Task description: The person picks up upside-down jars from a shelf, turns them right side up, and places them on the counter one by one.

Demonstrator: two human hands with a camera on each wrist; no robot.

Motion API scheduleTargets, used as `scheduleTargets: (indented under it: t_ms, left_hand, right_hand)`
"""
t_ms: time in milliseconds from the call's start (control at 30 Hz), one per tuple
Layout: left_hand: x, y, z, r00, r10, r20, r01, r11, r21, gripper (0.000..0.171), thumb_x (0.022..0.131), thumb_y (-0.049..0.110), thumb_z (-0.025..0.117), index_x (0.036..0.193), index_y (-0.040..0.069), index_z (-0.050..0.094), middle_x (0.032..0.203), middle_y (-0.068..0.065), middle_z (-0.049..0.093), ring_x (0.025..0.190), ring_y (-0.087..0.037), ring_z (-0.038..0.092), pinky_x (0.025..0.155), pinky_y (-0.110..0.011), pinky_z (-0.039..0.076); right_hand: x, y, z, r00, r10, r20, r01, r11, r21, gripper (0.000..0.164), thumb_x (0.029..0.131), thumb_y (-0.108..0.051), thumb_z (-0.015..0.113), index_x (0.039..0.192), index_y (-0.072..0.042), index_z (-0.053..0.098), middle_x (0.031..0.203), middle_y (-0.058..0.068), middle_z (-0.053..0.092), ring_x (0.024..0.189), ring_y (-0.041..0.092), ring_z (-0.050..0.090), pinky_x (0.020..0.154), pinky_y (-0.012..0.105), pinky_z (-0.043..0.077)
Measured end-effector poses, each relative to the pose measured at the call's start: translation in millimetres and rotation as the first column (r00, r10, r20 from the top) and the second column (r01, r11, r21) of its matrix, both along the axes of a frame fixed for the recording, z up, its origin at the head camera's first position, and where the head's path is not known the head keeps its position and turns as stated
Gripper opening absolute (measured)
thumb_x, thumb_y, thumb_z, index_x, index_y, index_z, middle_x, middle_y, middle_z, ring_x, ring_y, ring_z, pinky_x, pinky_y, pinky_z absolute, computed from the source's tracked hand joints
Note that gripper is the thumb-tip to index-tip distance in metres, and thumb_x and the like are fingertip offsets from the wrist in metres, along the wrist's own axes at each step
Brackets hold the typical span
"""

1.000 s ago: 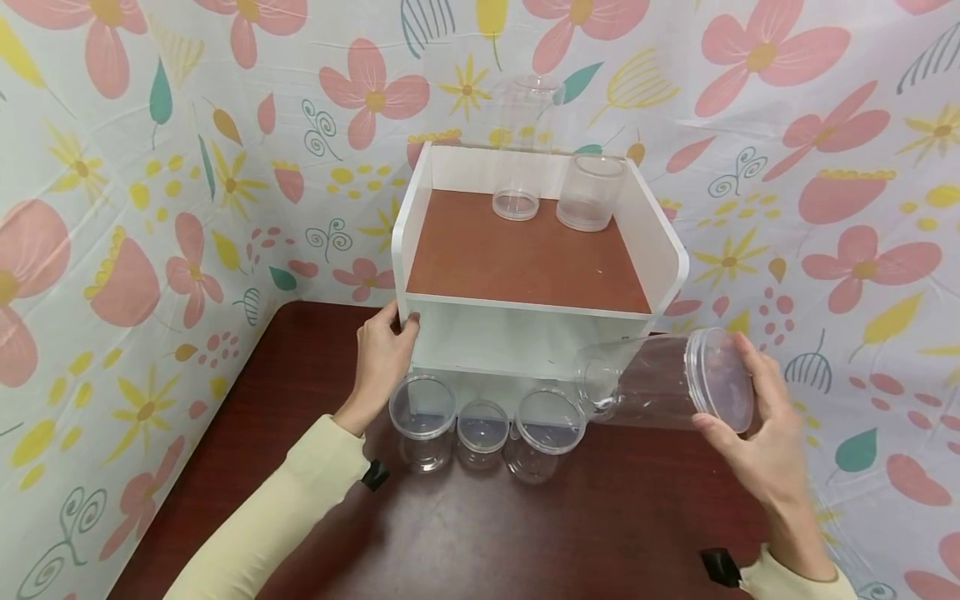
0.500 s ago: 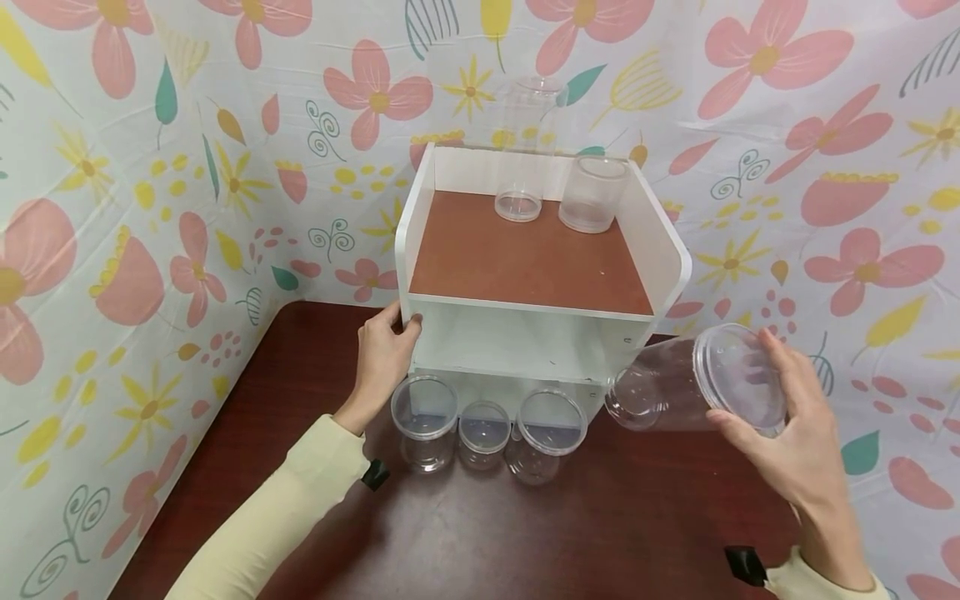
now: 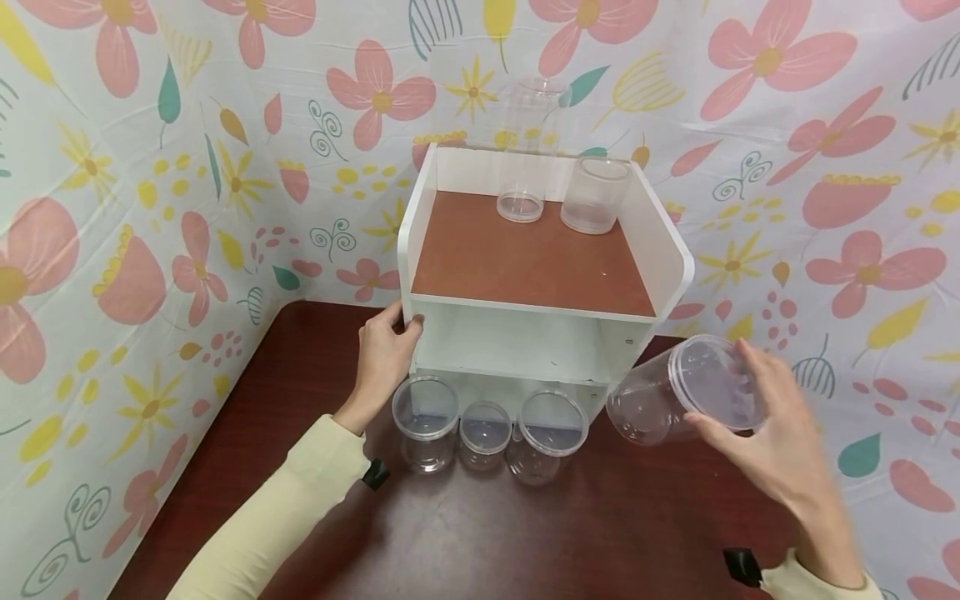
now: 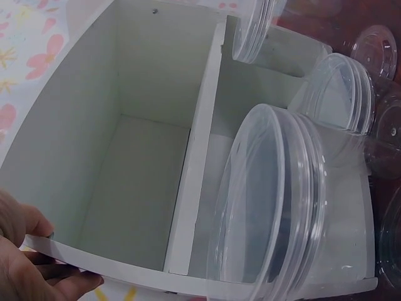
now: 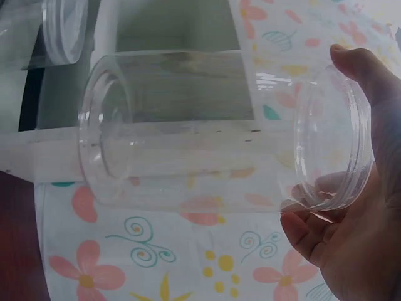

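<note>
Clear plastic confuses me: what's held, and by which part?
Right hand: clear jar, by its lidded end. Left hand: white shelf, by its side edge.

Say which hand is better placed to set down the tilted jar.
Probably the right hand, which grips the jar by its lidded end; the left hand holds the side of the shelf unit.

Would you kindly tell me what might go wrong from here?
The right hand holds the tilted jar only by its lid, so it might slip. The jar's far end appears near the shelf, so it might knock it. Swung leftward, it might topple the front jars.
</note>
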State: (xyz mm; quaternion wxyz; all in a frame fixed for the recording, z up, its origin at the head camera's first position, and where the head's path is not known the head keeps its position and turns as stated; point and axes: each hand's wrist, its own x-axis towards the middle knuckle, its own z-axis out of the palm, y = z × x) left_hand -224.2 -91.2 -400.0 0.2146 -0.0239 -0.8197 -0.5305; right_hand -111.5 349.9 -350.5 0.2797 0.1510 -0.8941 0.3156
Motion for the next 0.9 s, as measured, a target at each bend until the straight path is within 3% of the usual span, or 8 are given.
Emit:
scheduleTargets:
  t_ms: [200,400,800,900]
  left_hand:
    - [0.4,-0.4,0.2,1.000,-0.002,-0.002,0.002,1.000,-0.006,0.015,0.098,0.015,0.066,0.109,0.010,0.076,0.080,-0.006,0.070,0.066,-0.019,0.055,0.059,-0.035,0.043]
    - [0.3,-0.8,0.0,1.000,-0.007,-0.006,0.007,1.000,-0.013,0.015,0.099,0.015,0.066,0.109,0.010,0.075,0.078,-0.006,0.069,0.064,-0.019,0.055,0.058,-0.033,0.043]
    - [1.8,-1.0,2.7,1.000,-0.024,0.015,0.024,1.000,-0.011,0.018,0.098,0.016,0.065,0.111,0.009,0.075,0.082,-0.007,0.071,0.067,-0.020,0.057,0.061,-0.035,0.045]
    - [2.4,-1.2,3.0,1.000,-0.026,0.016,0.026,1.000,-0.011,0.019,0.099,0.016,0.065,0.113,0.009,0.075,0.084,-0.007,0.073,0.068,-0.020,0.058,0.062,-0.035,0.045]
  right_hand:
    - [-2.5,0.1,-12.6,0.999,0.013,0.041,-0.015,0.999,0.045,0.107,0.063,-0.010,0.095,0.155,0.000,0.043,0.141,0.029,0.050,0.126,0.036,0.043,0.107,0.011,0.020]
    - [-5.9,-4.5,-30.7,0.997,0.014,0.070,-0.020,0.997,0.078,0.104,0.063,-0.016,0.096,0.151,0.005,0.045,0.142,0.031,0.051,0.131,0.050,0.042,0.113,0.017,0.019]
    - [-10.1,-9.5,-68.0,0.985,-0.003,0.172,-0.010,0.997,0.077,0.106,0.067,-0.025,0.097,0.154,0.003,0.042,0.146,0.029,0.047,0.132,0.045,0.042,0.107,0.014,0.021]
    - [-10.6,-10.7,-74.5,0.980,-0.014,0.200,-0.002,0.997,0.080,0.105,0.069,-0.027,0.096,0.154,0.003,0.042,0.147,0.029,0.047,0.132,0.043,0.041,0.108,0.028,0.029]
